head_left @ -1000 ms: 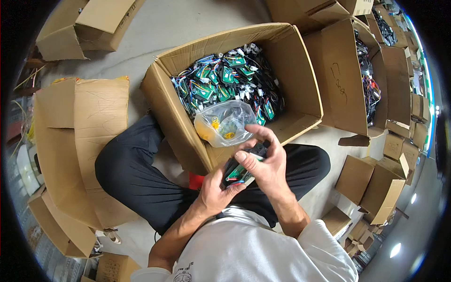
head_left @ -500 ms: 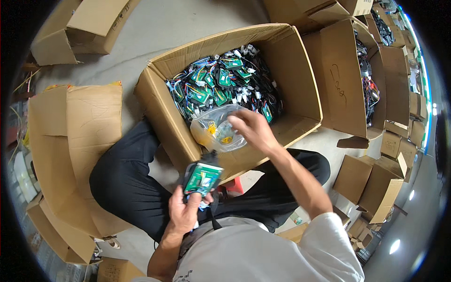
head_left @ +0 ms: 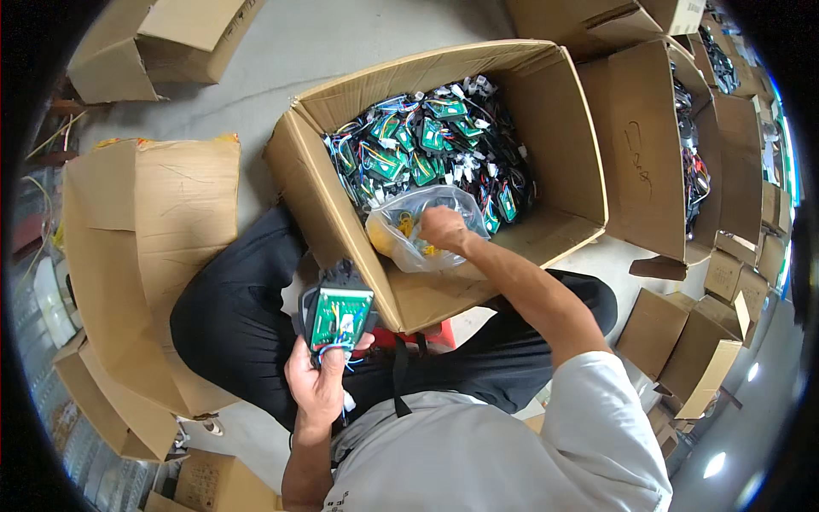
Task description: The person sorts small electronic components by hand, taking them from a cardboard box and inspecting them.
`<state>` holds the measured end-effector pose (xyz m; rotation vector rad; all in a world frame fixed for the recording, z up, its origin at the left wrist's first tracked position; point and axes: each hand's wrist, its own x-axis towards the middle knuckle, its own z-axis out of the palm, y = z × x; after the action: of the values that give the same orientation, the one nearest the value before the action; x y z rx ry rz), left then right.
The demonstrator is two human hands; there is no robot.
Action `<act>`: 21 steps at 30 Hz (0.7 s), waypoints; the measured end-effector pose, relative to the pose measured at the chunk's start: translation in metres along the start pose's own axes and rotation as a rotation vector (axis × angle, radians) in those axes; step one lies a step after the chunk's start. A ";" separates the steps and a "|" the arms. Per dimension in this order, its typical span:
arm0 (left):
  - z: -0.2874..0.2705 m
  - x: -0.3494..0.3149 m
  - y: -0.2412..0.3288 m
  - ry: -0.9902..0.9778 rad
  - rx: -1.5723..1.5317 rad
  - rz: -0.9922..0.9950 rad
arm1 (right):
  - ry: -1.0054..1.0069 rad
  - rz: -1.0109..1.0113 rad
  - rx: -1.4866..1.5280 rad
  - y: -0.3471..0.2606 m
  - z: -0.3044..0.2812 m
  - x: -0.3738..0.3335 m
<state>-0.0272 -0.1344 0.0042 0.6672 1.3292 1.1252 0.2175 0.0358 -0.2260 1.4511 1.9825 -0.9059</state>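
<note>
A green circuit board (head_left: 341,314) in a black housing, with coloured wires at its lower end, is gripped in my left hand (head_left: 317,384) above my lap. My right hand (head_left: 445,229) reaches into the mouth of a clear plastic bag (head_left: 416,258). Its fingers are curled together, and whatever they pinch is hidden. Small yellow pieces (head_left: 406,224) show inside the bag, too small to name. The bag lies in a large open cardboard box (head_left: 546,128), on a heap of similar green circuit boards (head_left: 431,135) with black housings, coloured wires and white connectors.
A brown carton (head_left: 183,205) with raised flaps stands on the left, another carton (head_left: 192,38) at the far left. On the right, an open box (head_left: 631,145) holds dark wired parts (head_left: 693,179), with further cartons (head_left: 682,341) beyond. Something red (head_left: 442,334) lies under the box's near edge.
My right hand has gone slightly deeper into the bag, its fingers now curled. The left hand has shifted slightly left with the circuit board. The whole view has moved a little.
</note>
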 end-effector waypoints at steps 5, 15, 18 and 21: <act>0.017 0.005 0.001 -0.028 -0.346 -0.077 | 0.142 -0.124 0.527 -0.005 -0.100 -0.106; 0.053 -0.009 0.010 -0.491 -0.731 -0.114 | 0.182 -0.267 1.062 -0.085 -0.124 -0.283; 0.053 -0.015 0.010 -0.710 -0.777 -0.145 | 0.084 -0.409 1.508 -0.081 -0.084 -0.282; 0.051 -0.024 0.020 -0.669 -0.695 -0.113 | 0.092 -0.353 2.119 -0.088 -0.068 -0.284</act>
<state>0.0198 -0.1375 0.0413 0.3806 0.3572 1.0488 0.2149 -0.1034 0.0458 1.6978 0.6401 -3.5665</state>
